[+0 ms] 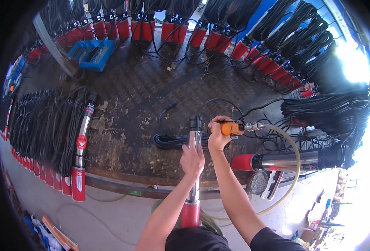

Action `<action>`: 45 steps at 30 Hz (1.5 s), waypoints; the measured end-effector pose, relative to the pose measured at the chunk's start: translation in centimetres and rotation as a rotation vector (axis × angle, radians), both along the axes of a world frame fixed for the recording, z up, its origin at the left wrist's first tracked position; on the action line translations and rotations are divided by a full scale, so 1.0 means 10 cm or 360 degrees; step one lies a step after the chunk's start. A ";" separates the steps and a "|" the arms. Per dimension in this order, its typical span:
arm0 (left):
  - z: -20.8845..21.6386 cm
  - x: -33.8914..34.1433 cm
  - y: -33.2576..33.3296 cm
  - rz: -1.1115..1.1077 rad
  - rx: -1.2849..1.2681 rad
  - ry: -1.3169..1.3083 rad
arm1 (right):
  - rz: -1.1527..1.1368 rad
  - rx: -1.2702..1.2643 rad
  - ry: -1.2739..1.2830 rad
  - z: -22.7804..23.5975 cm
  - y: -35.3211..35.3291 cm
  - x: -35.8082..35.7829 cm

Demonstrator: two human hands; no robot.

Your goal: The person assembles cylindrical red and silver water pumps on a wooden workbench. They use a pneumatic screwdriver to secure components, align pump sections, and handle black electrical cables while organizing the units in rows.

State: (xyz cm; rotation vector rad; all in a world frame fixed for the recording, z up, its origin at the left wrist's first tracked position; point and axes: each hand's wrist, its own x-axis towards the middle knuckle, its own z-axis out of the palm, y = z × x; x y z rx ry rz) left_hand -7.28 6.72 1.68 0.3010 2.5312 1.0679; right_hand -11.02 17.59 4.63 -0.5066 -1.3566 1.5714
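Observation:
A submersible pump [194, 192], steel tube with a red lower end and black top, lies across the table's front edge, pointing toward me. My left hand [192, 161] grips its steel tube, fingers stretched along it. An orange air tool [230, 128] is closed in my right hand [218, 136], just right of the pump's black end. From the tool's metal coupling [252, 126] runs a pale hose [297, 157]. The tool's working tip is hidden by my fingers. Behind the pump's tube, a coiled black cable [168, 141] rests on the tabletop.
Pumps with bundled black cables [47, 129] line the left side, and more red-ended pumps [168, 31] stand along the back. A blue divided tray [95, 56] sits back left. Another pump [289, 161] lies at right, near a round container of small parts [258, 183].

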 end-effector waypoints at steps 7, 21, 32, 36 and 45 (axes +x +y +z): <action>-0.02 0.01 0.03 -0.0001 -0.0010 0.0026 | -0.0043 -0.0055 -0.0092 -0.02 0.06 -0.03; 0.05 0.08 0.07 0.0046 -0.0029 0.0190 | 0.0133 0.0086 -0.0176 0.17 -0.08 -0.01; 0.03 0.10 0.09 0.0068 -0.0074 0.0366 | 0.0107 0.0082 -0.0144 0.17 -0.05 -0.04; 0.00 0.12 0.11 0.0067 -0.0102 0.0396 | 0.0080 -0.0002 -0.0113 0.21 -0.05 -0.05; 0.03 0.13 0.13 0.0144 -0.0080 0.0350 | 0.0240 0.0161 -0.0173 0.19 -0.07 -0.07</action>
